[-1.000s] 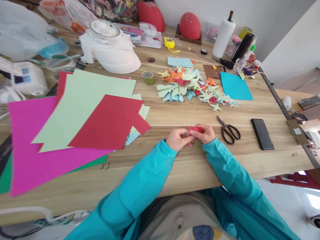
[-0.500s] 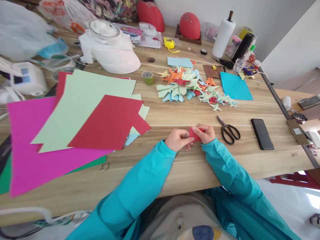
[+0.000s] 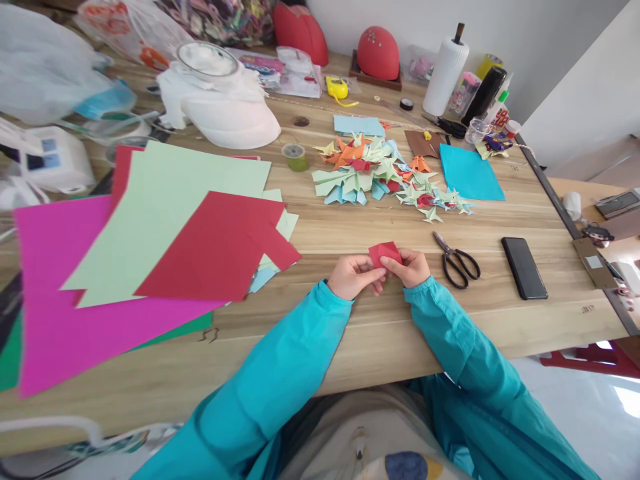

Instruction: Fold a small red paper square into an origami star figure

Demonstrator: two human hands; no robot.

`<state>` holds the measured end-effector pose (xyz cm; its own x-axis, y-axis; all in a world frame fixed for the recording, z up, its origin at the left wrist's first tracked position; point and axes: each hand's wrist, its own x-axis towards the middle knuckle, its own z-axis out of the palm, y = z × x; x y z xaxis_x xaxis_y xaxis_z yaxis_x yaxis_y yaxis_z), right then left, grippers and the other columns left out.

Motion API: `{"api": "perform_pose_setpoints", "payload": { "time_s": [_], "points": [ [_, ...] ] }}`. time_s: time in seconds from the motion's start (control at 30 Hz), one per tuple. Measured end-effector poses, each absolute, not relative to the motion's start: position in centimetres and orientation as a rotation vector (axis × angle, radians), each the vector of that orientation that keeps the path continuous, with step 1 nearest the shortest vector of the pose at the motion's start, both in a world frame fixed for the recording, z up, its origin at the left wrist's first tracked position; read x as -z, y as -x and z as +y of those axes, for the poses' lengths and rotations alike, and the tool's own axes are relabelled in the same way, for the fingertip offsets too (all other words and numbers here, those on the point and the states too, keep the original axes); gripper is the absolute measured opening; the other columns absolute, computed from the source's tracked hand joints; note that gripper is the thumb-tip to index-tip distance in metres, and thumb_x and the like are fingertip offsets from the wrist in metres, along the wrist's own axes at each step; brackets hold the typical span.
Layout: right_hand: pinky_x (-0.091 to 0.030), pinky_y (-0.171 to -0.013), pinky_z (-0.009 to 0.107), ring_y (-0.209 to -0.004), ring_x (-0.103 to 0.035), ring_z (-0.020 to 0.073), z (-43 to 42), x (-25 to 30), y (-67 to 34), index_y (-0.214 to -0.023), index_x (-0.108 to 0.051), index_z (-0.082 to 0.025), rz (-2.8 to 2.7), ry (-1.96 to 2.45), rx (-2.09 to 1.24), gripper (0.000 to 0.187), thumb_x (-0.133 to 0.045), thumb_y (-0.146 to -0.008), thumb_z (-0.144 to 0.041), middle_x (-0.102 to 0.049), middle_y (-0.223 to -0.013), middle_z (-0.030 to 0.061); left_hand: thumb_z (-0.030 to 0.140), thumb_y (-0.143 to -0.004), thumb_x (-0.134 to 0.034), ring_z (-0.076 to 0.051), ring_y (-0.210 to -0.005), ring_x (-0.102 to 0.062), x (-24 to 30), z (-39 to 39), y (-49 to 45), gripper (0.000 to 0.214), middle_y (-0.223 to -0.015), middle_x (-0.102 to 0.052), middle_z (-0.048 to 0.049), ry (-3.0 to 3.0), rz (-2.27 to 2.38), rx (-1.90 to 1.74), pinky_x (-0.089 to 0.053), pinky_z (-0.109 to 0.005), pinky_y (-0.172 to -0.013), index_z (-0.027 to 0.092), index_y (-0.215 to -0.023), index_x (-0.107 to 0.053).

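Both hands meet over the wooden table around a small red piece of paper [image 3: 384,253] with creases in it. My left hand [image 3: 353,276] pinches its lower left edge, thumb on top. On the right side, my right hand [image 3: 411,268] grips the same paper with its thumb pressed across the front. Some of the fingertips behind the paper are hidden. Black-handled scissors [image 3: 457,262] lie just right of my right hand. Beyond the hands is a pile of folded paper pieces [image 3: 357,177] in green, orange, red and blue.
Large coloured sheets [image 3: 170,220] overlap on the left. A phone [image 3: 524,268] lies at the right, a blue square [image 3: 473,172] behind it. A spool [image 3: 295,157], white cap [image 3: 235,107], tape measure [image 3: 337,88] and white roll [image 3: 446,75] stand farther back.
The red paper has turned and moved slightly up and left, so more of its face shows above the fingers. Both hands still hold it in nearly the same place.
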<state>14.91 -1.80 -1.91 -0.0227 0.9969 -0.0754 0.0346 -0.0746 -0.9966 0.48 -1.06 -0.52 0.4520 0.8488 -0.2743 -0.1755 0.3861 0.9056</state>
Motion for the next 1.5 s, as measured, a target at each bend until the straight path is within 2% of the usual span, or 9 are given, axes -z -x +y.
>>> {"api": "perform_pose_setpoints", "payload": {
  "time_s": [0.1,0.23,0.33,0.5,0.7,0.83,1.13,1.4,1.5],
  "points": [
    [-0.035,-0.039,0.022,-0.039,-0.043,0.0074,-1.8,1.7,-14.9,-0.054,-0.058,-0.015,-1.194,1.246,-1.284,0.039,-0.069,-0.060,-0.051,-0.051,-0.043,-0.0018,0.042,-0.047,-0.079,-0.014,-0.039,-0.058,0.5,-1.1,-0.4,0.039,-0.052,-0.063,-0.0034,-0.941,0.855,-0.756,-0.049,-0.025,-0.036,0.011,-0.058,-0.060],
    [-0.037,-0.037,0.023,-0.037,-0.045,0.0091,-1.8,1.5,-14.8,-0.050,-0.058,-0.015,-1.141,1.306,-1.268,0.051,-0.058,-0.063,-0.064,-0.051,-0.041,0.0002,0.041,-0.047,-0.079,-0.014,-0.038,-0.057,0.4,-1.1,-0.4,0.037,-0.050,-0.063,-0.0033,-0.915,0.850,-0.727,-0.049,-0.025,-0.036,0.011,-0.057,-0.060],
    [-0.035,-0.036,0.023,-0.035,-0.044,0.0091,-1.9,1.2,-14.8,-0.047,-0.056,-0.015,-1.185,1.336,-1.229,0.054,-0.056,-0.062,-0.067,-0.049,-0.039,0.0000,0.042,-0.046,-0.080,-0.014,-0.038,-0.058,0.5,-1.0,-0.4,0.039,-0.051,-0.063,-0.0035,-0.891,0.838,-0.694,-0.049,-0.025,-0.037,0.011,-0.057,-0.060],
    [-0.033,-0.036,0.022,-0.035,-0.042,0.0077,-1.9,0.9,-14.9,-0.045,-0.055,-0.015,-1.237,1.342,-1.170,0.052,-0.056,-0.065,-0.063,-0.048,-0.038,-0.0006,0.042,-0.048,-0.079,-0.014,-0.038,-0.057,0.9,-0.9,-0.4,0.038,-0.051,-0.062,-0.0029,-0.862,0.820,-0.652,-0.048,-0.024,-0.036,0.011,-0.060,-0.061],
    [-0.038,-0.038,0.021,-0.039,-0.046,0.0082,-1.9,1.2,-14.8,-0.055,-0.061,-0.014,-1.197,1.288,-1.267,0.040,-0.071,-0.056,-0.052,-0.053,-0.044,-0.0010,0.041,-0.048,-0.079,-0.014,-0.039,-0.057,1.1,-1.0,-0.5,0.038,-0.051,-0.062,-0.0030,-0.856,0.803,-0.639,-0.048,-0.026,-0.037,0.010,-0.061,-0.061],
    [-0.038,-0.037,0.022,-0.037,-0.047,0.0088,-1.8,1.7,-14.9,-0.054,-0.061,-0.014,-1.180,1.297,-1.272,0.043,-0.064,-0.062,-0.056,-0.053,-0.043,-0.0001,0.041,-0.050,-0.079,-0.015,-0.040,-0.057,1.1,-1.0,-0.4,0.037,-0.053,-0.062,-0.0035,-0.869,0.779,-0.655,-0.048,-0.027,-0.037,0.011,-0.061,-0.060],
    [-0.040,-0.036,0.022,-0.035,-0.049,0.0100,-1.8,1.5,-15.1,-0.050,-0.061,-0.013,-1.030,1.311,-1.330,0.050,-0.059,-0.066,-0.060,-0.055,-0.040,0.0023,0.040,-0.053,-0.077,-0.014,-0.043,-0.060,0.9,-1.2,-0.5,0.037,-0.054,-0.063,-0.0038,-0.863,0.717,-0.641,-0.049,-0.025,-0.040,0.010,-0.062,-0.059],
    [-0.040,-0.038,0.023,-0.036,-0.049,0.0097,-1.9,1.3,-15.1,-0.052,-0.061,-0.013,-1.032,1.305,-1.332,0.049,-0.058,-0.068,-0.059,-0.056,-0.042,0.0019,0.040,-0.051,-0.078,-0.015,-0.041,-0.059,0.7,-1.1,-0.5,0.038,-0.053,-0.063,-0.0033,-0.856,0.725,-0.629,-0.049,-0.026,-0.039,0.009,-0.062,-0.058],
    [-0.039,-0.040,0.022,-0.040,-0.047,0.0084,-1.9,1.3,-15.0,-0.058,-0.062,-0.013,-1.104,1.283,-1.331,0.040,-0.068,-0.060,-0.052,-0.056,-0.046,-0.0003,0.038,-0.051,-0.078,-0.015,-0.040,-0.058,0.7,-1.1,-0.5,0.036,-0.052,-0.062,-0.0031,-0.860,0.755,-0.604,-0.048,-0.026,-0.038,0.010,-0.061,-0.057]
  ]
}}
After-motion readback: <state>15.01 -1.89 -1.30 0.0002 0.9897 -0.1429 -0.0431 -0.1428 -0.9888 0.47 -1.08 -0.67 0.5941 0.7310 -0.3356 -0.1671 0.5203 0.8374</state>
